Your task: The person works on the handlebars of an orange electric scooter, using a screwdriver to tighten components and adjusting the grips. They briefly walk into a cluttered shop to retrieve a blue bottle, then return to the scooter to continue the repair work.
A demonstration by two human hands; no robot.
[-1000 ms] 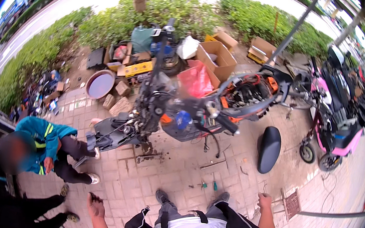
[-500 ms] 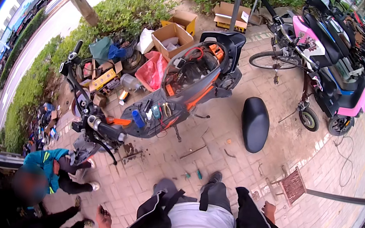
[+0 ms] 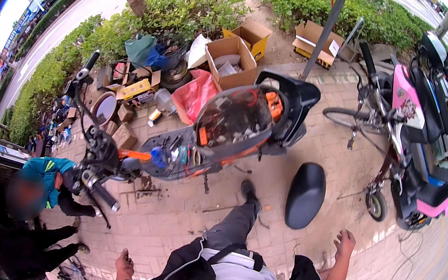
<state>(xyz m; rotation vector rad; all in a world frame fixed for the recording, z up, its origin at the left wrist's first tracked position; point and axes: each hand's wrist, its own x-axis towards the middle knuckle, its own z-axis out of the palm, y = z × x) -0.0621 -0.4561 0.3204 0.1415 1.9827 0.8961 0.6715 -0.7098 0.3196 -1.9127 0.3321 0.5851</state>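
Observation:
I stand before a black and orange electric scooter (image 3: 234, 147) with its seat off; the cavity under the seat shows wiring and orange parts. My left hand (image 3: 124, 265) hangs low at my side, fingers curled; what it holds, if anything, is too small to make out. At the other side, my right hand (image 3: 344, 244) is held out in the air, fingers loosely apart and nothing in them. Nearest to it lies the detached black seat (image 3: 306, 196) on the paving. On the scooter's footboard rest a blue roll-like item (image 3: 159, 157) and a small teal device (image 3: 183, 155).
Beyond the scooter are cardboard boxes (image 3: 230, 60) and a red-lined bin (image 3: 196, 96). At right stand a bicycle (image 3: 389, 159) and a pink scooter (image 3: 441, 198). A person in a teal jacket (image 3: 48, 172) is at the left. A thin cable (image 3: 406, 269) lies on the ground.
I have stepped forward, one leg now ahead, so the scooter and loose seat are closer. My right hand has swung forward and out; my left hand still hangs low.

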